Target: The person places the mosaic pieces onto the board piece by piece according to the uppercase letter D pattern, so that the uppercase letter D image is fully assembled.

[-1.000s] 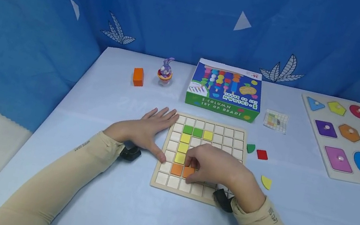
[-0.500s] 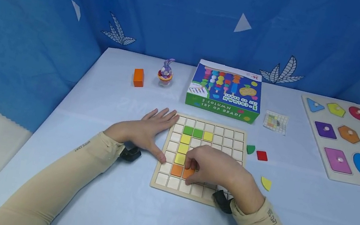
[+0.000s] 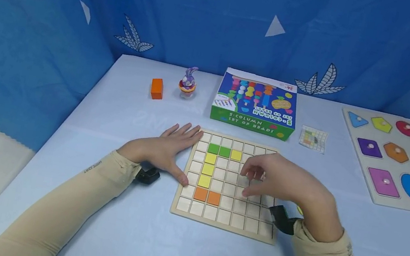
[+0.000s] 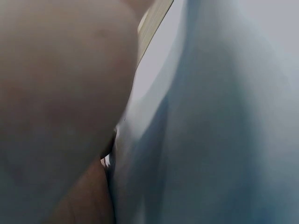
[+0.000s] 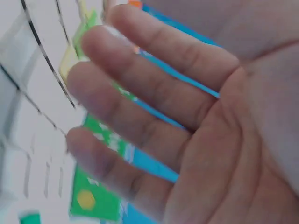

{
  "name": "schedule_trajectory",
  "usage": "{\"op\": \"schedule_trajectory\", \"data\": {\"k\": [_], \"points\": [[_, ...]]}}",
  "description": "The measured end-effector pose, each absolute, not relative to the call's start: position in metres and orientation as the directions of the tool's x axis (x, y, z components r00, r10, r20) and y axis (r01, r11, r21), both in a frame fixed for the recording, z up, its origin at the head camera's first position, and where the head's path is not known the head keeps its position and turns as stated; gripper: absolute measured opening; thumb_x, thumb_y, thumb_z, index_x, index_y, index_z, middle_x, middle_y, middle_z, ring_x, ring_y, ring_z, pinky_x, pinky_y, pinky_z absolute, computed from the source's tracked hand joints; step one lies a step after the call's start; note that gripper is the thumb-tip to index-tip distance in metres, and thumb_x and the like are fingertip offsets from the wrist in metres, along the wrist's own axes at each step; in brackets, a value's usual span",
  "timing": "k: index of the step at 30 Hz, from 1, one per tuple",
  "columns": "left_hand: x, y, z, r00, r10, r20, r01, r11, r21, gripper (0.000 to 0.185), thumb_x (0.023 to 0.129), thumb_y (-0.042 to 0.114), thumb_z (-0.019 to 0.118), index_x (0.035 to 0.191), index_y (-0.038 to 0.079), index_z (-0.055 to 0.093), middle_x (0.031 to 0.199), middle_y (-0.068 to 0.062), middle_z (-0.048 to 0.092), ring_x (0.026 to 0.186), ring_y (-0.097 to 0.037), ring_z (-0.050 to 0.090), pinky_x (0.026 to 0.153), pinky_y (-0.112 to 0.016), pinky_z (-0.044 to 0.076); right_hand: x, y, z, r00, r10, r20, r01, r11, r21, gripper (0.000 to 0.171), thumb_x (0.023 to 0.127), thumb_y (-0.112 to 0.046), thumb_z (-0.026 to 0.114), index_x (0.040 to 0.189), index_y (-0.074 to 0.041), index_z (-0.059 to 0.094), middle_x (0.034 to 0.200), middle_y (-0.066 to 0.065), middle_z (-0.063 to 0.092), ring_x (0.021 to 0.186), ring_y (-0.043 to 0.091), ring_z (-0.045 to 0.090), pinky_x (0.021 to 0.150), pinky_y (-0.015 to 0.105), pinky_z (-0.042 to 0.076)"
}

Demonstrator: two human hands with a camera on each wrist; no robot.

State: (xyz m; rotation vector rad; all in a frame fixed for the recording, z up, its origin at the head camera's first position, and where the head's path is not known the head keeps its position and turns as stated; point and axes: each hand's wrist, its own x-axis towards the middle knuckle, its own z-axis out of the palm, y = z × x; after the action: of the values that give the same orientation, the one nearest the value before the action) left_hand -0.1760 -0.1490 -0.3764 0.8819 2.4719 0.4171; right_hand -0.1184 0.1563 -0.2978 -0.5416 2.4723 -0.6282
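A wooden grid board lies flat on the table. On its left side sit two green square tiles, several yellow tiles and two orange tiles. My left hand is spread with straight fingers; its fingertips and thumb rest at the board's left edge. Above the right half of the board hovers my right hand, fingers loosely bent and thumb apart. Nothing lies in its palm in the right wrist view, where the fingers are relaxed. The left wrist view is mostly filled by blurred skin.
Behind the board stands a blue and green bead-set box. Beside it lies a small pattern card. A rabbit figurine and an orange block are at the back left. On the right lies a knobbed shape puzzle.
My right hand has left the second orange tile, which lies in its cell, and moved right and away from me over the board. The left hand has stayed in place.
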Motion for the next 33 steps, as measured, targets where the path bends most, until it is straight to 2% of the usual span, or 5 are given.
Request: {"op": "schedule_trajectory", "data": {"k": [13, 18, 22, 26, 33], "points": [[-0.177, -0.15, -0.378, -0.676, 0.659, -0.33, 0.508, 0.741, 0.438, 0.144, 0.061, 0.085, 0.073, 0.162, 0.017, -0.003, 0.167, 0.0, -0.011, 0.15, -0.018, -0.019, 0.119, -0.04, -0.015, -0.128, 0.227, -0.29, -0.776, -0.385, -0.499, -0.122, 0.868, -0.481, 0.051, 0.079, -0.028, 0.088, 0.121, -0.005, 0.07, 0.1, 0.001, 0.07, 0.092, 0.02, 0.063, 0.077, 0.041, 0.059], [-0.177, -0.149, -0.377, -0.678, 0.659, -0.326, 0.511, 0.741, 0.437, 0.143, 0.061, 0.084, 0.073, 0.162, 0.017, -0.002, 0.167, 0.0, -0.011, 0.15, -0.018, -0.019, 0.118, -0.04, -0.016, -0.132, 0.24, -0.297, -0.761, -0.3, -0.575, -0.052, 0.912, -0.407, 0.048, 0.077, -0.027, 0.089, 0.115, -0.005, 0.071, 0.093, 0.002, 0.068, 0.09, 0.024, 0.06, 0.076, 0.045, 0.057], [-0.176, -0.15, -0.377, -0.677, 0.659, -0.328, 0.51, 0.742, 0.435, 0.143, 0.061, 0.084, 0.074, 0.162, 0.017, -0.002, 0.167, 0.0, -0.011, 0.15, -0.018, -0.019, 0.118, -0.04, -0.016, -0.134, 0.248, -0.306, -0.744, -0.207, -0.635, 0.035, 0.937, -0.346, 0.044, 0.074, -0.028, 0.092, 0.106, -0.005, 0.073, 0.096, 0.009, 0.068, 0.094, 0.033, 0.059, 0.077, 0.05, 0.056], [-0.176, -0.149, -0.378, -0.677, 0.658, -0.329, 0.506, 0.741, 0.441, 0.144, 0.061, 0.084, 0.074, 0.162, 0.017, -0.003, 0.167, 0.0, -0.011, 0.15, -0.018, -0.019, 0.119, -0.04, -0.015, -0.133, 0.252, -0.312, -0.73, -0.133, -0.67, 0.095, 0.952, -0.292, 0.037, 0.072, -0.029, 0.093, 0.093, -0.006, 0.074, 0.095, 0.014, 0.064, 0.097, 0.039, 0.053, 0.073, 0.047, 0.055], [-0.176, -0.151, -0.378, -0.673, 0.667, -0.318, 0.512, 0.731, 0.45, 0.143, 0.062, 0.083, 0.074, 0.162, 0.015, -0.001, 0.167, -0.001, -0.011, 0.15, -0.019, -0.018, 0.119, -0.041, -0.015, -0.131, 0.246, -0.32, -0.733, -0.079, -0.675, 0.118, 0.964, -0.24, 0.017, 0.077, -0.017, 0.086, 0.082, -0.006, 0.073, 0.081, 0.012, 0.056, 0.083, 0.03, 0.052, 0.066, 0.038, 0.047]]}}
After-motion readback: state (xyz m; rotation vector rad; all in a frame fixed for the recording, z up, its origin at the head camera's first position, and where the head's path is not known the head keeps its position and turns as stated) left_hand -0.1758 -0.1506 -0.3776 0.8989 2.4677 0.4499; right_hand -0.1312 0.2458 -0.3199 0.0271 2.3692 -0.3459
